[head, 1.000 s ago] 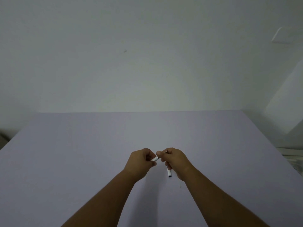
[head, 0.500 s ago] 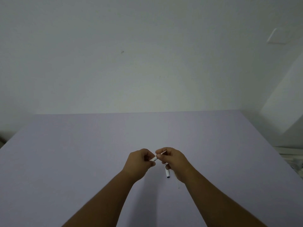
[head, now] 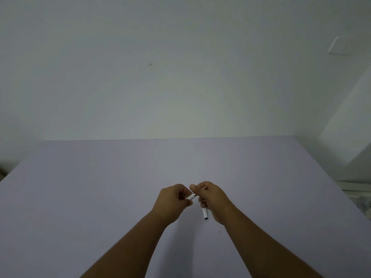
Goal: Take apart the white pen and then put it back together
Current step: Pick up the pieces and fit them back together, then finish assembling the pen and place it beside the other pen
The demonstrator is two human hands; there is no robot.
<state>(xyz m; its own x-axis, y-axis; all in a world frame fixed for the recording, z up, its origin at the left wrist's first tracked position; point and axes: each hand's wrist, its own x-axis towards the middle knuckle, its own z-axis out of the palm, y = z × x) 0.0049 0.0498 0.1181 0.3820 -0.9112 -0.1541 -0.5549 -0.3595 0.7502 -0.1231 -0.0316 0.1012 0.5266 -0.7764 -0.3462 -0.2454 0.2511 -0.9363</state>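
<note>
**White pen in pieces between two hands**

Head view: the white pen is split above the lilac table (head: 100, 197). The left hand (head: 170, 203) is closed around a white barrel piece (head: 190, 197), whose open end points right. The right hand (head: 212, 199) pinches a thin refill (head: 204, 187) at its fingertips and, by the look of it, tucks another white piece (head: 204, 213) under its lower fingers, dark end down. Holding the parts so close and in line probably serves to feed the refill into the barrel. No brand, label or writing can be read; the parts are too small.
</note>
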